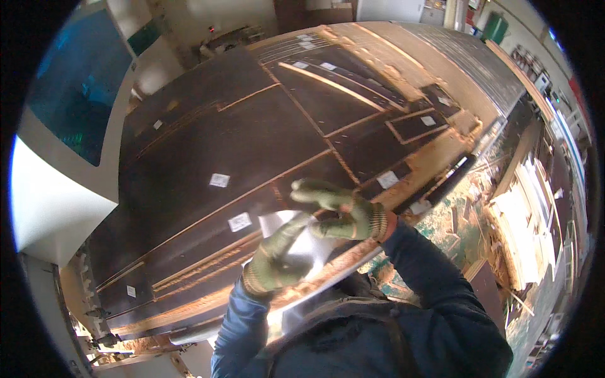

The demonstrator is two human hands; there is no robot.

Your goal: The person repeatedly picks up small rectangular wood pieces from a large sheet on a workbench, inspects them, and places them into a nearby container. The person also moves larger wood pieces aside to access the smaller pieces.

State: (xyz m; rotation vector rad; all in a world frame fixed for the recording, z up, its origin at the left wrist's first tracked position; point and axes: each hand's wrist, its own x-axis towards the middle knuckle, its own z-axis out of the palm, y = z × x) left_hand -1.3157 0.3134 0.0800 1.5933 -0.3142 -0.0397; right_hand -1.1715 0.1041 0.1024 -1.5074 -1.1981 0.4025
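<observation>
Both of my hands wear green knitted gloves, blurred by motion, above the near edge of a large panel cut into dark-faced wood boards (264, 137). My left hand (279, 260) reaches over a bright white sheet (309, 245), which shows on both sides of its fingers. Whether that hand grips the sheet or only lies over it is unclear. My right hand (347, 212) is beside the left fingertips, its thumb and fingers spread with a gap between them. A white printed label (239, 221) sticks to the board left of my hands; another label (388, 179) lies to the right.
A machine cabinet with a dark blue window (80, 90) stands at the left. Loose narrow wood strips (331, 86) lie across the panel's far part. Sawdust (397, 71) fills the cut edges. Offcuts (520, 222) and wood scraps cover the floor at right.
</observation>
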